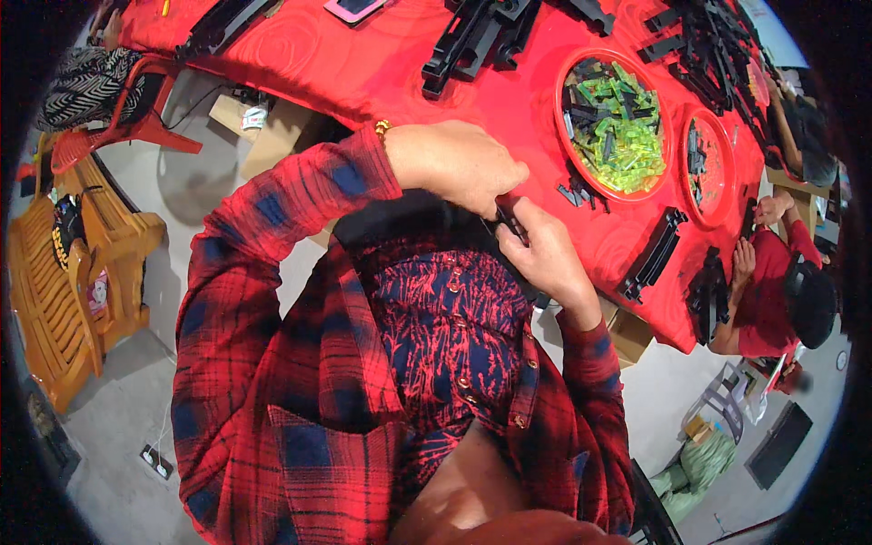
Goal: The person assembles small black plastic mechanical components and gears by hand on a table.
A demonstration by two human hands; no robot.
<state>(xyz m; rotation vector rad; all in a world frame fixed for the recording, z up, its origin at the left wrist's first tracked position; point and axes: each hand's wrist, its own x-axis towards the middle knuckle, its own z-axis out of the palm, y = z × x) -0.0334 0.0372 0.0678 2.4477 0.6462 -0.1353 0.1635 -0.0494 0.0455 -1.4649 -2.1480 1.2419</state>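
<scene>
LH [454, 168], RH [549, 254] on blk pc [510, 218], tbl edge [331, 103] (roomy)

A worktop [377, 68] covered in red cloth carried a large round red tray [627, 196] of yellow-green and black pieces, with a smaller red tray [718, 174] beside it. Small black pieces [581, 193] lay scattered near the large tray; long black plastic parts [652, 257] lay around the edges.
</scene>
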